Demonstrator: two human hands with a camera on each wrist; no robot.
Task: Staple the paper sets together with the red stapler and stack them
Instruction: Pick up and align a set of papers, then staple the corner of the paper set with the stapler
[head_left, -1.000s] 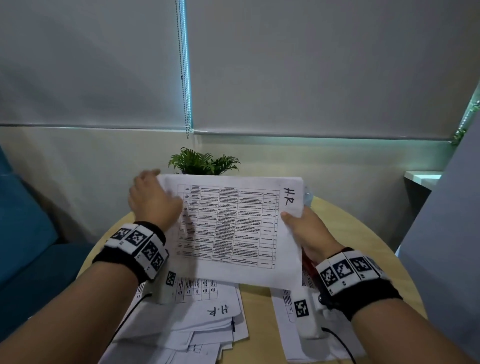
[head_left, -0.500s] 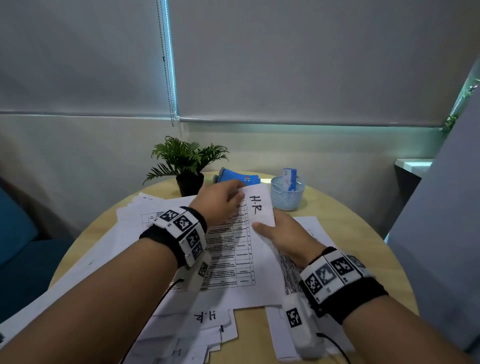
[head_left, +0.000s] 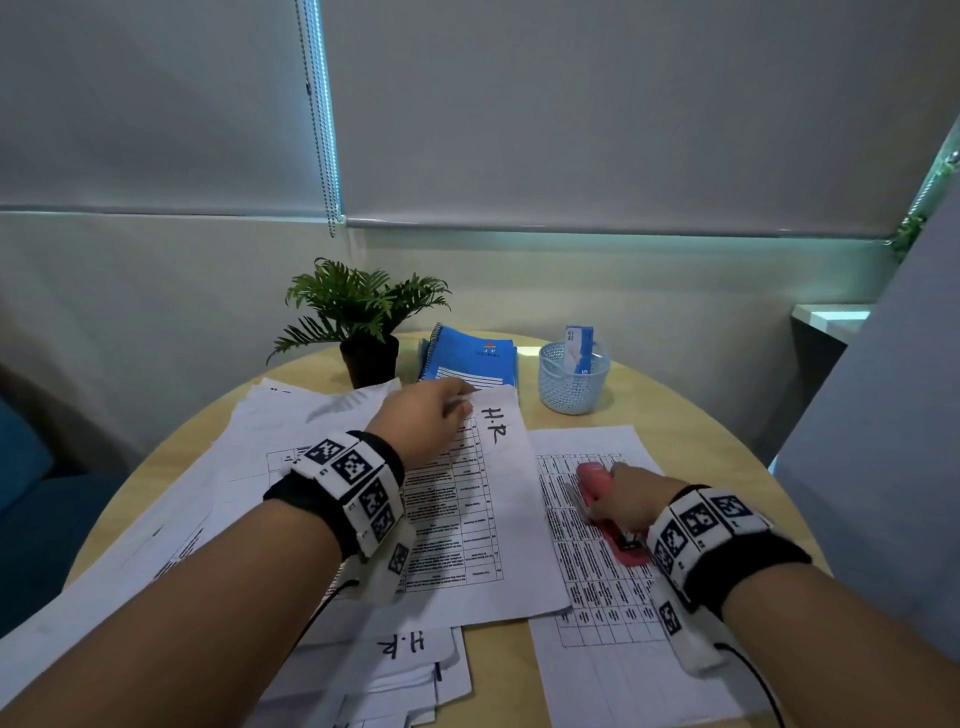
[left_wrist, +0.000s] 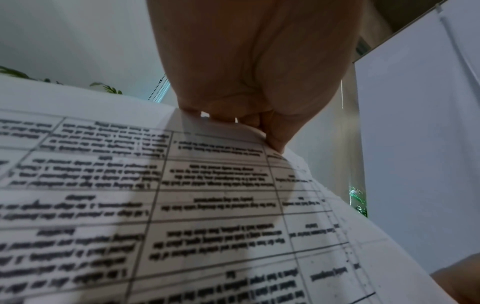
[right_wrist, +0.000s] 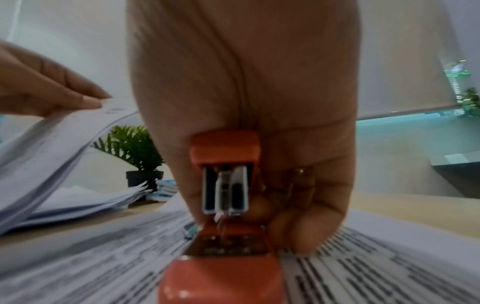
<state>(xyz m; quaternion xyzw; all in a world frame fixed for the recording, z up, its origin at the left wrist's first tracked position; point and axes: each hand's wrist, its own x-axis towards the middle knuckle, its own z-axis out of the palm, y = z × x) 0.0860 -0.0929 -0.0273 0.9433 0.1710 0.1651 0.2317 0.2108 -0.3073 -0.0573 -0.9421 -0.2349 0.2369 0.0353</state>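
Observation:
A paper set (head_left: 483, 519) with a printed table and "H.R" handwritten at its far end lies in the middle of the round table. My left hand (head_left: 436, 410) pinches its far corner and lifts it a little; in the left wrist view the fingers (left_wrist: 233, 115) hold the page edge of the paper set (left_wrist: 182, 205). My right hand (head_left: 623, 499) grips the red stapler (head_left: 597, 483), which rests on another printed sheet (head_left: 597, 597) to the right. In the right wrist view the red stapler (right_wrist: 223, 205) sits in my fingers, its rear end facing the camera.
A pile of more "H.R" papers (head_left: 395, 654) lies at the near edge, further sheets (head_left: 291, 415) spread left. At the back stand a potted plant (head_left: 363, 322), a blue notebook (head_left: 472, 358) and a mesh cup (head_left: 571, 379). A grey panel (head_left: 883, 441) rises on the right.
The paper set came down from in front of me onto the table. My right hand let go of it and took hold of the red stapler on the right; the left hand kept the far corner.

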